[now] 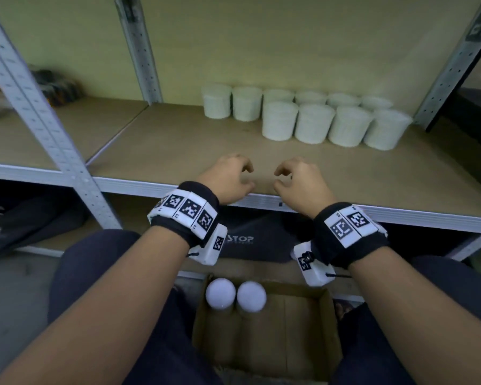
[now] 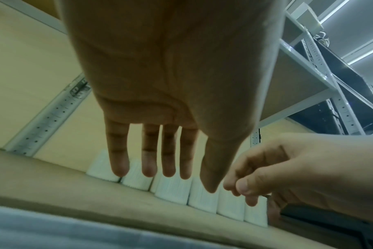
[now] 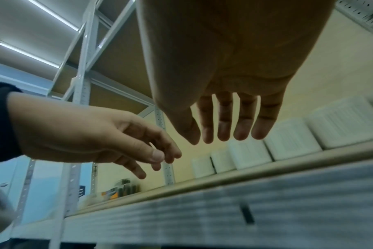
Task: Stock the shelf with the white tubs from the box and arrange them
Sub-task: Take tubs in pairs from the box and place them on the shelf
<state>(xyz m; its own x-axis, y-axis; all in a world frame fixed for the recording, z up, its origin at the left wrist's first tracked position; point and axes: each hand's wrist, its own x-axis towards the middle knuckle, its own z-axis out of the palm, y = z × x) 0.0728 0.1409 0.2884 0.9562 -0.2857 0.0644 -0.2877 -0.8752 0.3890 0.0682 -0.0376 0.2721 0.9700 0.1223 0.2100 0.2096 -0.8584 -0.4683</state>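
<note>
The shelf (image 1: pixel 178 140) already carries ten tubs (image 1: pixel 314 123) toward its right: six in the back row, four touching side by side in front, so the front row looks two short. The box (image 1: pixel 328 315) below, between the person's knees, holds two more tubs (image 1: pixel 235 297) standing in its far left corner, which I judge to be all that is left to stock. Left hand (image 1: pixel 228 179) and right hand (image 1: pixel 300 182) hover near each other over the shelf's front edge, fingers loosely hanging, holding nothing.
</note>
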